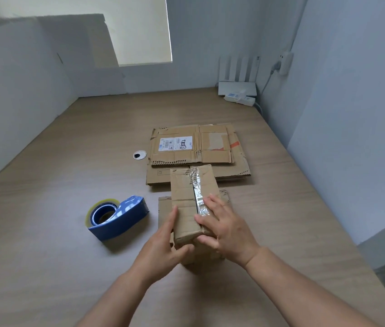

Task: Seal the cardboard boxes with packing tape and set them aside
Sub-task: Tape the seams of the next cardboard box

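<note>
Toward the near middle of the tabletop [57, 244], a small cardboard box [186, 201] sits between both hands. A strip of clear tape [198, 193] runs along its top seam, wrinkled at the far end.

Edges and room: left of the box, just beside it but apart from it, a blue tape dispenser [118, 215] lies on bare wood. Directly behind the box, flattened cartons [212, 152] are stacked, the top one bearing a white shipping label [176, 143]. Left of that stack is a round cable grommet [139, 155]. Right of the box, open surface extends to the tabletop's edge. Well behind the box, in the far corner, stand a white router [237, 88] and a power strip [239, 98].

Hidden parts: a flat cardboard piece [164, 210] shows beneath the box and is mostly covered by it. The box's near face is shadowed and largely screened by the hands, so whether the box rests on that piece or is lifted cannot be told. The label's print is too small to read.

Hands: the left hand [163, 241] holds the box's left side, fingers along the wall and thumb curled at the near corner. The right hand [224, 227] lies flat, fingers spread, pressing the near end of the tape on the top.
</note>
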### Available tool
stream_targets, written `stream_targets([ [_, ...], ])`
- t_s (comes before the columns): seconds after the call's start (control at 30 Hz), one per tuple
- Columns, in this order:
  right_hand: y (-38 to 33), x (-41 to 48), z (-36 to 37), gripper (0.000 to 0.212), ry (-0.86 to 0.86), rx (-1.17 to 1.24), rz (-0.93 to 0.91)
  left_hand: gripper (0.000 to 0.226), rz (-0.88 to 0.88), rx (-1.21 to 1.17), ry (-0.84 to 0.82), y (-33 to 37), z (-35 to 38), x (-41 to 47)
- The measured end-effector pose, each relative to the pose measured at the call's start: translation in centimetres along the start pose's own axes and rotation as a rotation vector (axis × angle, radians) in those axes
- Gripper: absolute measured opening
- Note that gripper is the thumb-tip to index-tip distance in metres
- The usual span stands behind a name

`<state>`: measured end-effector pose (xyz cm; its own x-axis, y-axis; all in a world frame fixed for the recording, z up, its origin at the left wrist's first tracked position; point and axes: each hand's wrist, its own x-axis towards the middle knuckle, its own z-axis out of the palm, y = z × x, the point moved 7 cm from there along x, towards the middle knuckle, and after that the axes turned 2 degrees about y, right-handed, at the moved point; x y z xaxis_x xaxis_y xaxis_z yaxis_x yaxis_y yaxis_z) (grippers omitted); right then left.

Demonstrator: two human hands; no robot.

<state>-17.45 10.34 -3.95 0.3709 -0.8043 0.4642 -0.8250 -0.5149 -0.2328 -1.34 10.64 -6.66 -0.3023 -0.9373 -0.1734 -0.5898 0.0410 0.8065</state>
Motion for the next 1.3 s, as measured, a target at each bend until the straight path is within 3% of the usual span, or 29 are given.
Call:
stream_targets([
  [0.1,0.3,-0.5,0.1,0.042,0.07,-0.011,-0.061,0.105,-0.01,-0.067,0.002,-0.3,-2.4,0.2],
  [0.2,0.7,0.1,0.3,0.043,0.086,-0.026,-0.101,0.088,-0.077,0.049,0.321,-1.8,-7.0,1.0],
  [0.27,0.9,1.4,0.6,0.044,0.071,-0.026,-0.105,0.074,-0.175,0.256,0.418,-3.5,-9.0,2.0],
  [0.37,1.1,2.7,0.9,0.044,0.033,-0.023,-0.125,0.064,-0.356,0.532,0.317,-7.2,-10.2,4.0],
  [0.47,1.3,2.8,1.0,0.049,-0.009,-0.017,-0.151,0.051,-0.411,0.666,0.249,-8.9,-10.3,5.0],
  [0.6,1.3,2.8,1.4,0.073,-0.076,-0.029,-0.155,0.046,-0.493,0.649,0.314,-10.0,-11.5,6.3],
  [0.7,1.0,2.8,1.4,0.073,-0.082,-0.03,-0.159,0.059,-0.577,0.553,0.316,-11.5,-11.8,6.9],
  [0.8,1.0,2.7,1.4,0.07,-0.078,0.006,-0.136,0.063,-0.647,0.64,0.251,-12.4,-11.6,7.0],
  [0.9,1.4,2.9,1.5,0.066,-0.083,0.041,-0.086,0.046,-0.592,0.626,0.198,-12.1,-12.0,7.1],
  [1.03,1.3,2.9,1.3,0.051,-0.157,0.01,0.004,0.037,-0.461,0.441,0.181,-11.2,-12.3,6.2],
  [1.17,1.7,3.5,0.4,0.083,-0.264,0.167,0.242,0.028,-0.295,0.129,0.207,-6.6,-12.8,4.3],
  [1.2,1.8,3.8,-0.1,0.083,-0.256,0.251,0.303,0.029,-0.255,0.03,0.201,-5.2,-13.0,3.8],
  [1.3,1.9,4.7,-2.5,0.055,-0.139,0.464,0.448,0.033,-0.107,-0.143,0.124,-0.3,-12.9,1.9],
])
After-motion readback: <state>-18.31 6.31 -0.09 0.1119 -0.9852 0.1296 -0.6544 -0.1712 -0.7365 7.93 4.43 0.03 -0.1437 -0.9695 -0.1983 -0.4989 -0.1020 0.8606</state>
